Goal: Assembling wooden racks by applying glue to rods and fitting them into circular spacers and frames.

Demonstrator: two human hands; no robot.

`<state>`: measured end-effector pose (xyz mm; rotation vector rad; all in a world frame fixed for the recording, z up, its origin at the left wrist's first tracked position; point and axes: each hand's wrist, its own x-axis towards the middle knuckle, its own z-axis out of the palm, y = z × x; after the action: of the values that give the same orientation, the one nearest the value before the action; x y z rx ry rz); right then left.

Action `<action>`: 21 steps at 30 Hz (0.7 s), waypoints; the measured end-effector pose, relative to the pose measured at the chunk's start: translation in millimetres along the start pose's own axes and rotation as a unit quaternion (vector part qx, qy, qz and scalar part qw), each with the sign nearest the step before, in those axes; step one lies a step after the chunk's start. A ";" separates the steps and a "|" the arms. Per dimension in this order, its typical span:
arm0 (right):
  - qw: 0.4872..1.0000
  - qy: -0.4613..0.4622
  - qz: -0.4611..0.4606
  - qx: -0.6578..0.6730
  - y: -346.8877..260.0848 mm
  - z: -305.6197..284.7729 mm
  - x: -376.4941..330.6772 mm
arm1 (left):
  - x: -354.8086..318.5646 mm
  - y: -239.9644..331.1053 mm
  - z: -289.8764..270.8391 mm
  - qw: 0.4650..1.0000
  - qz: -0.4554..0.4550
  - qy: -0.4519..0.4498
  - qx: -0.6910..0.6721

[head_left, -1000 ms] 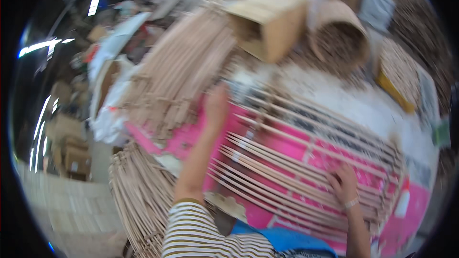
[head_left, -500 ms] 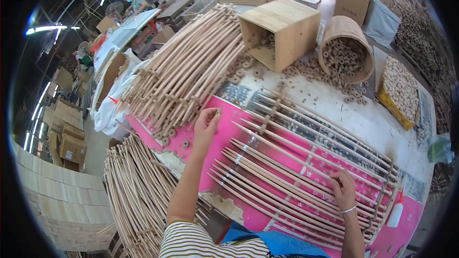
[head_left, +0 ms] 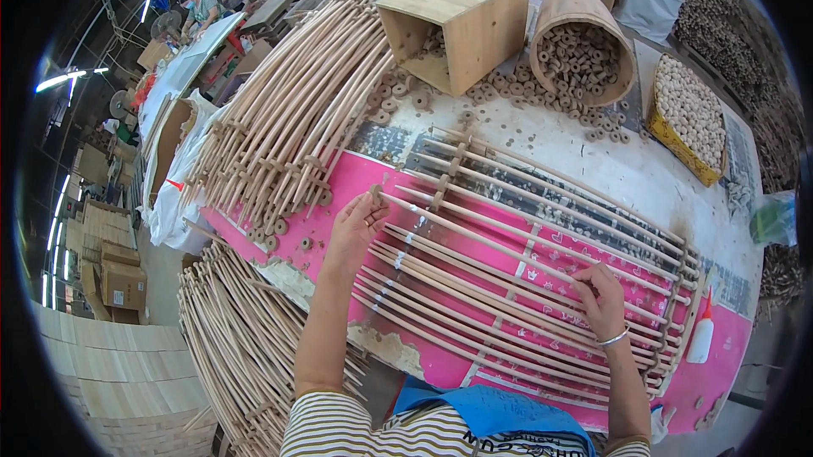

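My left hand (head_left: 351,232) pinches a small wooden ring (head_left: 376,192) between thumb and fingertips. The ring is at the pointed left end of a thin wooden stick (head_left: 474,232); whether it is on the tip cannot be made out. My right hand (head_left: 601,300) has its fingers closed on that same stick, nearer its right end. Several more sticks (head_left: 500,303) lie side by side toward me, their left tips bare and whitish. Beyond, other sticks carry wooden rings (head_left: 440,190) near their left ends. A rack (head_left: 677,304) holds the right ends.
A white glue bottle (head_left: 701,340) with a red tip stands right of the rack. Farther back are a wooden box (head_left: 483,21), a round tub (head_left: 555,12) of rings and a yellow basket (head_left: 690,152) of wooden balls. Stick bundles (head_left: 292,110) lie at left.
My left hand has moved down to the stick's left tip with the ring, its fingers spreading a little. My right hand stays on the stick. The whole view has shifted slightly.
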<state>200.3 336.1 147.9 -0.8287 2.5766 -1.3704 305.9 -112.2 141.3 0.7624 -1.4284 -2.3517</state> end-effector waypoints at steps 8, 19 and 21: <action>1.000 0.002 -0.005 0.005 -9.0 6.9 6.0 | -14.6 2.6 25.1 0.993 -0.045 0.004 0.107; 0.990 0.048 -0.047 -0.126 -2.9 9.6 9.1 | -19.2 -7.7 34.4 0.993 -0.043 0.004 0.113; 0.994 0.035 -0.040 -0.092 -7.6 10.8 12.7 | -21.0 -5.0 35.6 0.993 -0.048 -0.006 0.111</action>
<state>196.4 318.2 149.5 -0.9365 2.7856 -1.2173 302.9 -73.4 156.2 0.8940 -1.7155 -2.2931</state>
